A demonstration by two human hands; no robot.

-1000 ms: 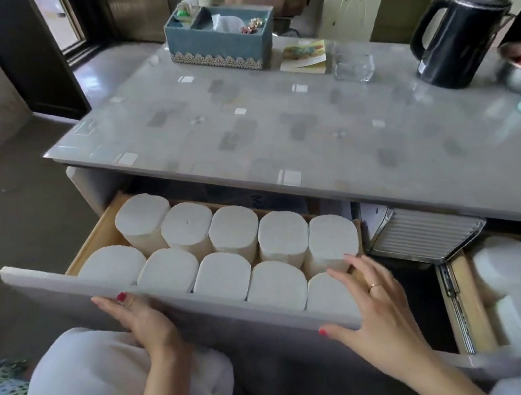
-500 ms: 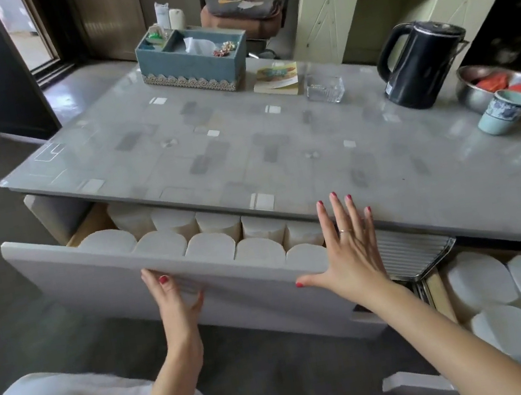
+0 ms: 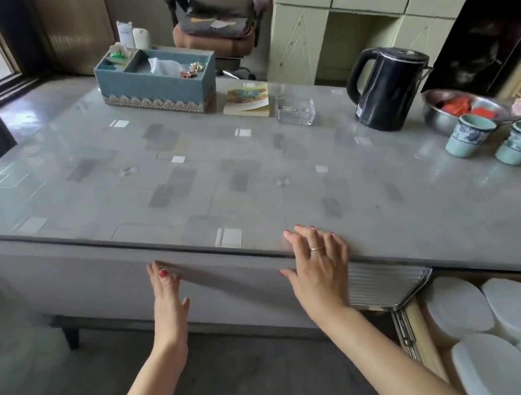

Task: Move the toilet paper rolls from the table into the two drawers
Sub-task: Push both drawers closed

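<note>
Grey patterned tabletop (image 3: pixel 247 171) is lying before us. We are pressing our left hand (image 3: pixel 166 295) and right hand (image 3: pixel 321 266), both flat with fingers spread, on the shut grey left drawer front (image 3: pixel 91 272). White toilet paper rolls (image 3: pixel 518 326) are standing in the open wooden right drawer (image 3: pixel 419 336).

left hand (image 3: pixel 165 297) flat, right hand (image 3: pixel 322 268) splayed

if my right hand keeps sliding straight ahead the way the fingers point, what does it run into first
Probably nothing soon. The right hand lies on the table edge, fingers pointing across bare tabletop. The clear glass dish at the far side looks nearest that line, though depth is hard to judge.
</note>
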